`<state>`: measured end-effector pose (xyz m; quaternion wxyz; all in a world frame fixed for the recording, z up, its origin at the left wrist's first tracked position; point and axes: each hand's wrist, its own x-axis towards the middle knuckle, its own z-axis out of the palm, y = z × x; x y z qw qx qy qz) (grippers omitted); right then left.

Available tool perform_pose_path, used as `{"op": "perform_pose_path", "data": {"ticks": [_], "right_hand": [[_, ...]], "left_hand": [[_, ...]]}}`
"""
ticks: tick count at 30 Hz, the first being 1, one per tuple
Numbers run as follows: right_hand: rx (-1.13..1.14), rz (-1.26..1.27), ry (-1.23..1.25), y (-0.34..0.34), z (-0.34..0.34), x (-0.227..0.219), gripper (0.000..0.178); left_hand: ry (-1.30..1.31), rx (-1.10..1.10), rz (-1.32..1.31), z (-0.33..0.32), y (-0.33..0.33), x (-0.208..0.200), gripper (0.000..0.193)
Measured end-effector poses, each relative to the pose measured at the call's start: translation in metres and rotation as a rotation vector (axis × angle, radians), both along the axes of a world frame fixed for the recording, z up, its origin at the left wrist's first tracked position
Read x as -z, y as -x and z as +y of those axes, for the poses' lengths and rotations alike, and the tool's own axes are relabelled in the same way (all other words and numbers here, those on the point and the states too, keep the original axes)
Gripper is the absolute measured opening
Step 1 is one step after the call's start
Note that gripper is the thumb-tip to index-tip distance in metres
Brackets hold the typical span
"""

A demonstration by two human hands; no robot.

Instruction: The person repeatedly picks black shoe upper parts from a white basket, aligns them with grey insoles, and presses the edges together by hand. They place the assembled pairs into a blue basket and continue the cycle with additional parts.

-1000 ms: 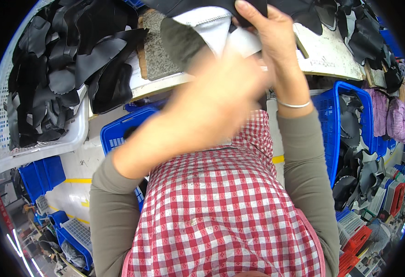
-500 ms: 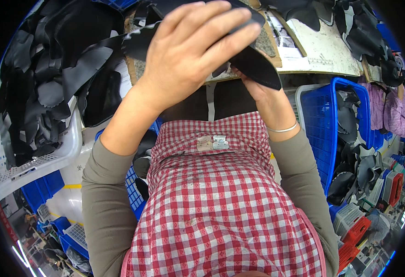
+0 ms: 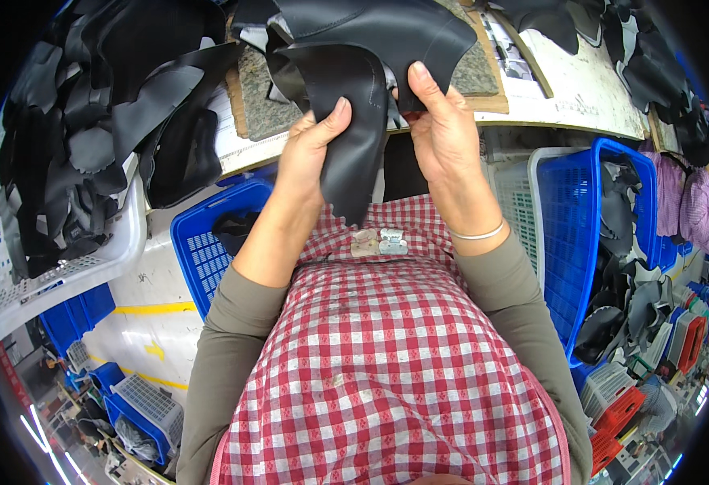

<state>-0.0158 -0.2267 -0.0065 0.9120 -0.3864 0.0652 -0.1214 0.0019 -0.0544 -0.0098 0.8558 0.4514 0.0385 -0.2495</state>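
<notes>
Between my hands is a black leather piece [image 3: 354, 133], broad and curved at the top, with one strip hanging down toward my checked apron. My left hand [image 3: 310, 153] grips that hanging strip at its left edge, thumb on top and fingers behind. Higher up, my right hand [image 3: 443, 129] pinches the right arm of the piece, its thumb on the black face and its fingers mostly hidden underneath. Whether this is one piece or several layers I cannot tell. Behind it lies a grey stone slab [image 3: 261, 105] on the worktable.
A white crate [image 3: 120, 242] heaped with black leather pieces [image 3: 88, 145] stands at the left. Below the table edge is a blue basket [image 3: 209, 242]. Right of me stand a taller blue basket [image 3: 564, 234] and a white one [image 3: 524, 194]. More black pieces [image 3: 645, 65] hang at the table's far right.
My left hand has come down and left from above the slab and now grips the hanging strip. The black leather is spread more fully into view, and my right thumb now shows on top.
</notes>
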Motion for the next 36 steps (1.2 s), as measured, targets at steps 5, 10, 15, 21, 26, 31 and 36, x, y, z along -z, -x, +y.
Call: {"op": "perform_pose_path", "data": {"ticks": [5, 10, 15, 21, 26, 31, 36], "right_hand": [[0.037, 0.08, 0.182, 0.002, 0.002, -0.026, 0.027], [-0.141, 0.175, 0.675, 0.011, -0.034, -0.043, 0.036], [-0.154, 0.104, 0.68, 0.01, -0.039, -0.026, 0.037], [-0.318, -0.093, 1.412, 0.039, -0.057, -0.136, 0.028], [-0.502, -0.98, 2.24, 0.07, -0.036, -0.138, 0.012], [-0.471, -1.182, 2.244, 0.092, -0.002, -0.057, 0.007], [-0.351, -1.099, 2.167, 0.095, -0.006, -0.053, 0.007]], "left_hand": [[0.225, 0.008, 0.268, -0.007, 0.013, -0.009, 0.036], [-0.565, 0.077, -0.721, 0.024, 0.006, -0.045, 0.027], [-0.418, 0.034, -0.64, 0.044, 0.006, -0.046, 0.024], [-0.743, 0.426, -0.617, 0.124, 0.012, -0.084, 0.027], [-0.654, 0.005, -0.499, 0.163, 0.011, -0.05, 0.036], [-0.311, 0.745, 0.097, 0.128, 0.056, 0.033, 0.078], [-0.109, 0.784, 0.097, 0.101, 0.075, 0.043, 0.076]]}}
